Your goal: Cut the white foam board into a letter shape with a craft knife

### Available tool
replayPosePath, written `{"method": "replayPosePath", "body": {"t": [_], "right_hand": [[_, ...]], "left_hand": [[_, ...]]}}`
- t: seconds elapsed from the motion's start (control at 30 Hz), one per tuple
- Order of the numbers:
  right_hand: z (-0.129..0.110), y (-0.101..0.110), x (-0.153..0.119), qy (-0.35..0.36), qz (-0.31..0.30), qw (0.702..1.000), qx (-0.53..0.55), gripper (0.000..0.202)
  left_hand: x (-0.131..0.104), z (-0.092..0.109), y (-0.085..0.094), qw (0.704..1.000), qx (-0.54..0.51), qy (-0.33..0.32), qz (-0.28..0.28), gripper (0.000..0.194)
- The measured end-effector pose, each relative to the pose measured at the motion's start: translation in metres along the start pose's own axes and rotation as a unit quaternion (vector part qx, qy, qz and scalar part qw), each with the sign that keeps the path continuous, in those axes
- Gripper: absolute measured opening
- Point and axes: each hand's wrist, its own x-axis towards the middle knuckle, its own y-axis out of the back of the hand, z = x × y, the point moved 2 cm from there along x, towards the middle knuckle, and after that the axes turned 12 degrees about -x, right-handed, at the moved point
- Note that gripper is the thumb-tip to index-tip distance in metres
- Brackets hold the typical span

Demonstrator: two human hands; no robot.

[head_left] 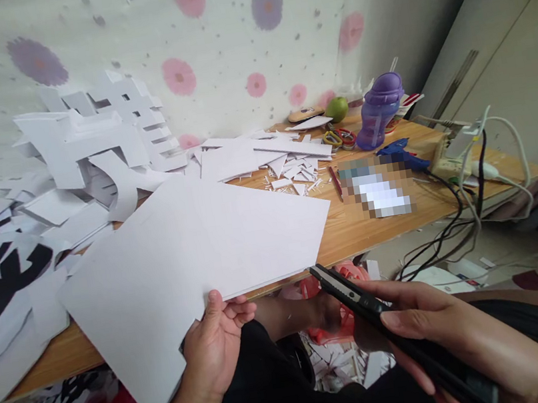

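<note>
A large white board (194, 239) lies over the front part of the wooden table, its near side jutting past the edge. My left hand (219, 343) grips the board's near edge, thumb on top and fingers curled below. In my right hand (429, 326) is a black utility knife (366, 311), its tip at the board's near right corner. Whether the tip touches the board is hard to tell.
Cut white letter shapes (88, 141) and scraps (295, 174) lie behind the board. Farther right are scissors (340, 139), a purple bottle (379, 111), a blue glue gun (403, 153), a blurred phone (382, 195) and a power strip (449, 158) with cables.
</note>
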Motion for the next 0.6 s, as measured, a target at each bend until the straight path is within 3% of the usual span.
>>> {"method": "replayPosePath", "body": {"t": [0.4, 0.6], "right_hand": [[0.014, 0.003, -0.005, -0.031, 0.021, 0.999, -0.017, 0.101], [0.021, 0.007, 0.001, 0.006, -0.025, 1.000, 0.011, 0.093]], "left_hand": [[0.002, 0.000, 0.000, 1.000, -0.007, 0.007, -0.010, 0.051], [0.002, -0.002, 0.000, 1.000, -0.010, 0.004, -0.019, 0.050]]}}
